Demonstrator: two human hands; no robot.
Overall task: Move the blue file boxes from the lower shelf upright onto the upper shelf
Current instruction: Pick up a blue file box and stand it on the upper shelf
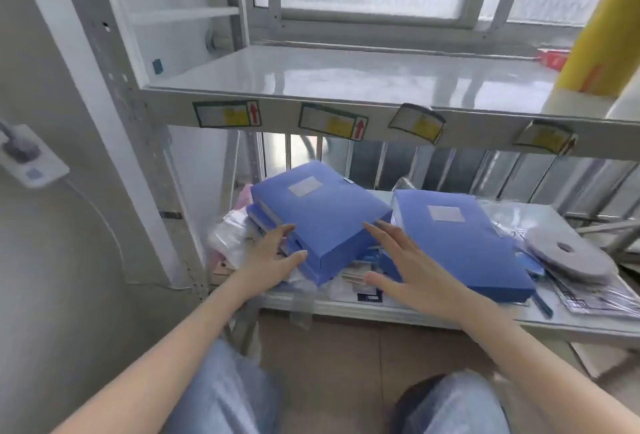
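Observation:
Blue file boxes lie flat on the lower shelf [381, 309]. The left stack's top box [318, 212] rests tilted on another blue box [263, 222] under it. A separate blue box [457, 243] lies flat to the right. My left hand [273, 257] touches the near left corner of the top box, fingers spread along its edge. Just right of that box's near corner my right hand [412, 267] hovers with fingers apart and holds nothing. The grey upper shelf [346, 77] carries no blue box.
A yellow roll [602, 25] and a red packet [554, 57] stand at the upper shelf's right end. On the lower shelf lie a grey tape reel [568, 255], plastic bags [232, 236] and papers. A wall socket [27, 156] sits at left.

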